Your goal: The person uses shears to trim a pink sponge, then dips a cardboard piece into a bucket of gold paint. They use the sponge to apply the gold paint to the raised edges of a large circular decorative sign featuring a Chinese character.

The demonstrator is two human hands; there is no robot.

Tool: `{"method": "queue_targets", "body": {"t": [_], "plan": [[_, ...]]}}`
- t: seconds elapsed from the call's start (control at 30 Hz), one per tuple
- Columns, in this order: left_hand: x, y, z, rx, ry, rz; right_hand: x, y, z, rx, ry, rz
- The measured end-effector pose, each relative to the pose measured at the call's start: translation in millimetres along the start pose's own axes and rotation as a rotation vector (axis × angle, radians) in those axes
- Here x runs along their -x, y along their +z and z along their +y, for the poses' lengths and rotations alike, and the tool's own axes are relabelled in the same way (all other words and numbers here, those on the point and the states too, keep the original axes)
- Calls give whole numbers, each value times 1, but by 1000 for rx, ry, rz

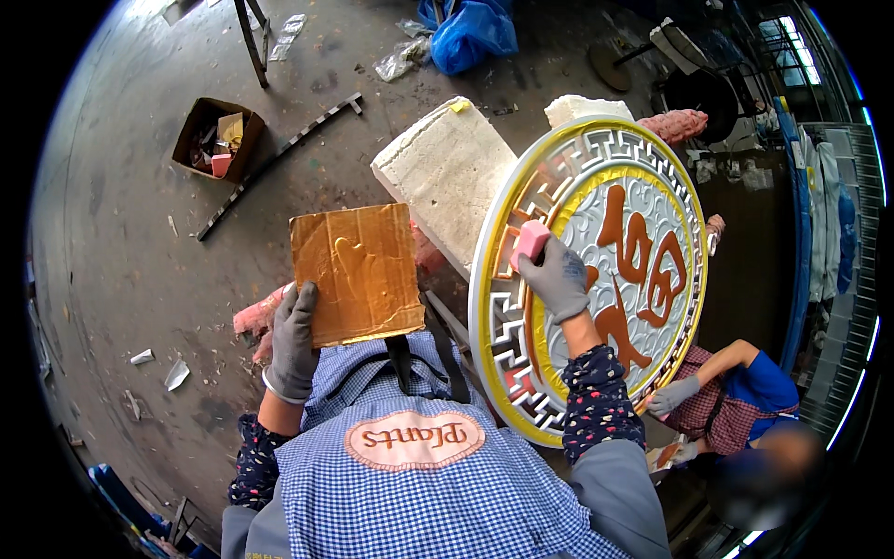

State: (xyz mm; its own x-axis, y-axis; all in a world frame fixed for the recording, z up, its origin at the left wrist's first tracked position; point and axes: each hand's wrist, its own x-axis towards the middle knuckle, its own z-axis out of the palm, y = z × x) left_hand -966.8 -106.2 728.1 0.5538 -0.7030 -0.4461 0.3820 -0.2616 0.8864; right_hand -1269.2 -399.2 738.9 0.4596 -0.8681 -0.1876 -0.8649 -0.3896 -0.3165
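Note:
My left hand [294,343], in a grey glove, grips a square of cardboard [358,265] by its left edge. Gold paint coats the cardboard, with a thicker smear near its middle. My right hand [559,281], also gloved, pinches a pink sponge [531,242] over the left border of a large round panel [477,312]. Whether the sponge touches the panel I cannot tell. White fretwork rings the panel, yellow bands run round it, and raised brown lettering [636,244] fills its centre over grey-white scrolls. Some of the left fretwork looks golden.
White foam blocks [447,163] stand beside the panel, near pink wrapped supports [261,315]. At the right, a co-worker's gloved hand [672,397] is at the panel's lower rim. A cardboard box [222,140], a dark metal bar [279,166] and a blue plastic bag [473,37] lie on the floor.

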Motion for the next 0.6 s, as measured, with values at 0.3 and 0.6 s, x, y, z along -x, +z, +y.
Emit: {"method": "queue_targets", "body": {"t": [0.3, 0.6], "plan": [[5, -4, -2, -62, 1, 16, 19, -42, 14, -137, -256, 28], [10, 7, -2, -325, 168, -12, 30, -29, 19, -60, -427, -27]]}}
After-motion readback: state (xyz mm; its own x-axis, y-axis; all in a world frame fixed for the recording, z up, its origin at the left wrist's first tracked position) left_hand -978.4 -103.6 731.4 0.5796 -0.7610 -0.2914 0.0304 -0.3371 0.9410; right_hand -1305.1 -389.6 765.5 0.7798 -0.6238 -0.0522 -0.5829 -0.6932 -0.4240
